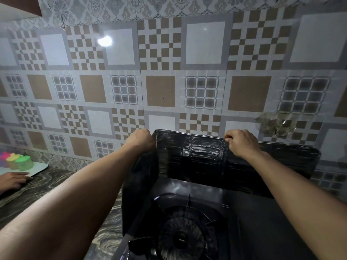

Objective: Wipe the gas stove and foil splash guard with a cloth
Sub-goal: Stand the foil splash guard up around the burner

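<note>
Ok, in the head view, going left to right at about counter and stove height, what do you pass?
Another person's hand on the counter → coloured lidded containers on a white tray → left hand at the splash guard's left corner → foil splash guard → right hand pinching its top edge.

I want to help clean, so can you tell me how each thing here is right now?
Dark crinkled foil splash guard: upright around the stove, gripped at its top edge.
Left hand: closed on the guard's left corner.
Right hand: pinching the guard's top edge.
Black gas stove burner: unlit, nothing on it.
Green and yellow lidded plastic containers: closed.
</note>
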`<state>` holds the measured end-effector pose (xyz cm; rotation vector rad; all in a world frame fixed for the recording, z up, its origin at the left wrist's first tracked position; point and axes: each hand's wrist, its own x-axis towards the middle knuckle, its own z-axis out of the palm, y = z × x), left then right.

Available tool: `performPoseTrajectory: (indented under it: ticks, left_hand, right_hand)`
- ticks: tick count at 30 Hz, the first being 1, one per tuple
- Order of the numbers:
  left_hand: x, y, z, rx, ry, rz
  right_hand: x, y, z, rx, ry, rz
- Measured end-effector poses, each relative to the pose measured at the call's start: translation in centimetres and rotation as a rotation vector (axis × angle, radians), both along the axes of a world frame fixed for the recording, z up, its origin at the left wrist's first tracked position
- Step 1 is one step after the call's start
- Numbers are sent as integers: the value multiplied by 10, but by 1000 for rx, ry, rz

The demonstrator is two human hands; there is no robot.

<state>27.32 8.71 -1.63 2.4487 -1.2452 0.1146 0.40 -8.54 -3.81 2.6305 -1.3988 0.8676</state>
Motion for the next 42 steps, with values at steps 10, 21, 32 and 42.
performPoseTrajectory:
  ticks: [10, 21, 32, 42]
  left_hand:
    - [9, 21, 4, 73, 133, 62]
    - [3, 40, 23, 214, 195, 39]
    - [-8, 40, 7, 48, 593, 38]
    - [19, 67, -36, -47, 1308, -211]
  right_hand:
    - [-7, 2, -2, -5, 32, -78]
    - [1, 10, 7, -88, -69, -78]
    - [17, 18, -9, 0, -74, 22]
    - [18, 15, -10, 39, -68, 1]
